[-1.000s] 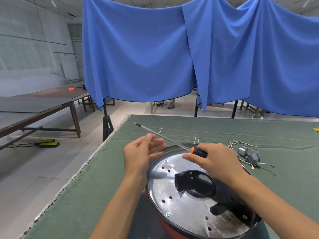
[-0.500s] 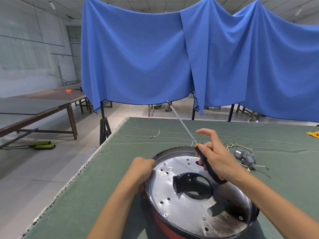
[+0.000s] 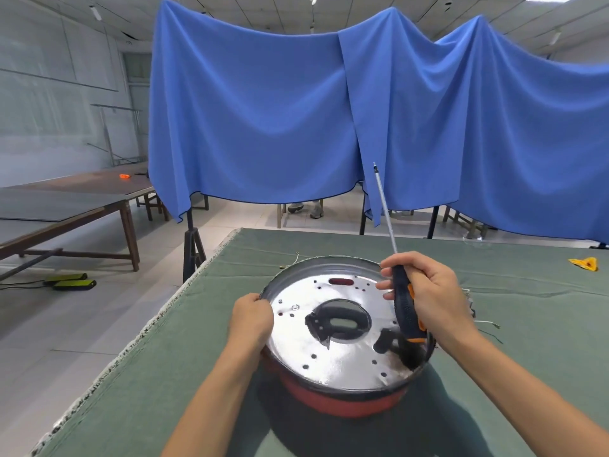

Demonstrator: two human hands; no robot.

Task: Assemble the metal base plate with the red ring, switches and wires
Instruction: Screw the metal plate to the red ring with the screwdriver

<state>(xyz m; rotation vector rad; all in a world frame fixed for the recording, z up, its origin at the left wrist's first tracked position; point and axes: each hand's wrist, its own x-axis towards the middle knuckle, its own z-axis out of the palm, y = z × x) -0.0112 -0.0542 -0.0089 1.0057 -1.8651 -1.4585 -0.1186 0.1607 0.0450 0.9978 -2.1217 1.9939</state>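
Left hand (image 3: 252, 313) grips the base plate (image 3: 333, 354) rim; right hand (image 3: 428, 296) holds the screwdriver (image 3: 403, 301) upright.

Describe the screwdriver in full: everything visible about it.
The screwdriver has a dark ribbed handle with orange inserts and an orange collar at its butt, plus a long, thin, bare metal shaft. It is held nearly upright, tip up and leaning slightly left, butt down over the right side of the metal base plate. The right hand grips the handle, fingers curled round it. The tip's type is too small to tell.
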